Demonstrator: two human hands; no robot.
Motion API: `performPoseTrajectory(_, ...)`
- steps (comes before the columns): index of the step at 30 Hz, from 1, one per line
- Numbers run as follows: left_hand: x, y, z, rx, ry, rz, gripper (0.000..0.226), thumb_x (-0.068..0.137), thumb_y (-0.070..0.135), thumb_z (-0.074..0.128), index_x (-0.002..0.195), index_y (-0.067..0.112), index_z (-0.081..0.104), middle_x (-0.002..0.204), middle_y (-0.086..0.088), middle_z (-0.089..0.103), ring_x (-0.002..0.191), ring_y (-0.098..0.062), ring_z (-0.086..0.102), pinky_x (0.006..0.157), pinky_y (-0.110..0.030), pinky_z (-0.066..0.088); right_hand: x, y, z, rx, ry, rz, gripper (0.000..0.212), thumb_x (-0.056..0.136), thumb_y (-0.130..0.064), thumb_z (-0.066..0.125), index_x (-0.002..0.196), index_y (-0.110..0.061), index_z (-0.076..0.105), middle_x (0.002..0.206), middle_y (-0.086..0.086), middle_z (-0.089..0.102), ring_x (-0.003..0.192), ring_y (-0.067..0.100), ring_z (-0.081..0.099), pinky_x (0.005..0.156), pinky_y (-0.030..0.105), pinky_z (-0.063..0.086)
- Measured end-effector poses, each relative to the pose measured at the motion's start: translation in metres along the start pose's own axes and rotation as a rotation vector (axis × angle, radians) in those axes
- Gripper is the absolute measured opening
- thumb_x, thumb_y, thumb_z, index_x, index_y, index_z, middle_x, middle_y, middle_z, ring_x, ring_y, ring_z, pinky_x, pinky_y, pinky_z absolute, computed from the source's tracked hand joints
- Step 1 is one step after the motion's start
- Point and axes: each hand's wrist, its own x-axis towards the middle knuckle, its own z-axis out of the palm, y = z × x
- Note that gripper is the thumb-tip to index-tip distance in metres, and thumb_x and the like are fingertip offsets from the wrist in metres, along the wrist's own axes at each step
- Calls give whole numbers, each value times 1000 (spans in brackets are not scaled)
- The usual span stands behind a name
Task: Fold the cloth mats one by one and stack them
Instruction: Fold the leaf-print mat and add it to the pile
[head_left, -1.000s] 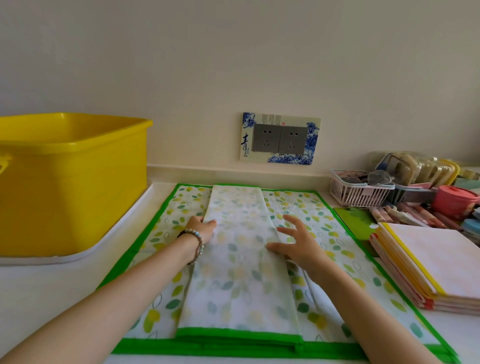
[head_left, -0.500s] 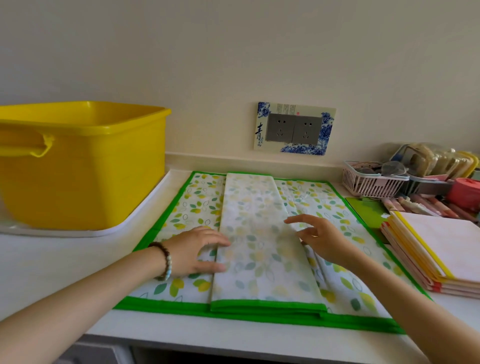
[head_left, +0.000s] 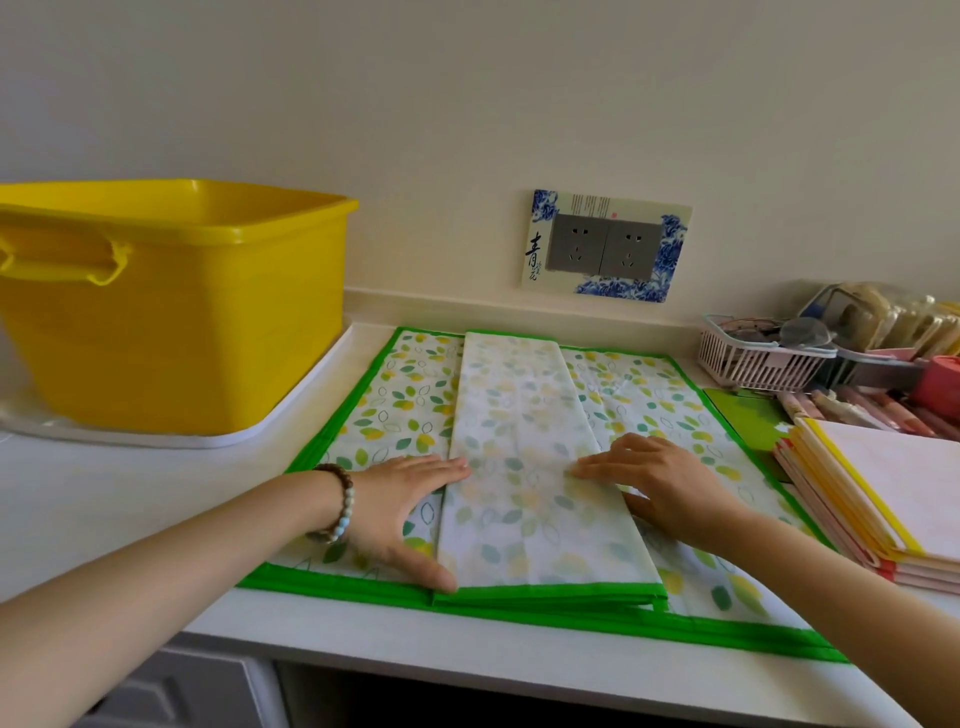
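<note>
Two hands lie flat on the cloth, and neither of them grips anything. The left hand (head_left: 400, 514), with a bead bracelet (head_left: 337, 506) on its wrist, has straight fingers and a thumb spread wide toward the near edge; it presses along the left edge of the folded strip (head_left: 524, 415). The right hand (head_left: 670, 488) is also spread wide, its fingertips on the right edge of the same strip. I judge that they are placed like this to flatten the creases and hold the long edges straight, so that the next fold, probably across the length, comes out even. The strip shows its pale back side and lies in the middle of a spread leaf-print mat (head_left: 410, 395) with a green border, on the white counter (head_left: 104, 493); whether both are one cloth, I cannot tell. At the right, just beside the mat, a stack of folded cloths (head_left: 893, 483) lies, near enough to receive this one. A yellow tub (head_left: 171, 312) stands at the far left.
</note>
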Motion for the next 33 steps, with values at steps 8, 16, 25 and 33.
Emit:
performPoseTrajectory(8,19,-9,8,-170,285,49,64,87,65,30,143,35,29,149,19,28,131,8,18,108,-15,13,3,-1,1,118,-77,82,41,85,-31,54,126,-38,57,125,-16,61,113,8,60,90,29,52)
performPoseTrajectory(16,27,-18,-3,-493,280,19,52,92,9,41,136,34,36,129,17,48,122,-1,42,92,-16,43,18,11,-3,487,-55,396,39,84,-3,63,94,-40,62,95,-17,68,85,2,65,78,26,53)
performPoseTrajectory(25,65,-25,-8,-642,592,-165,25,92,15,52,114,24,59,92,4,66,65,-1,58,68,-22,52,51,27,-2,721,-148,727,20,89,1,55,94,-12,69,84,4,68,66,8,61,57,12,50)
performPoseTrajectory(33,86,-26,-17,-561,637,-329,40,94,35,51,88,-2,67,72,-10,59,58,-15,48,53,-19,38,68,29,2,881,-215,1028,20,84,-31,69,89,-11,69,75,5,69,64,14,63,53,18,52)
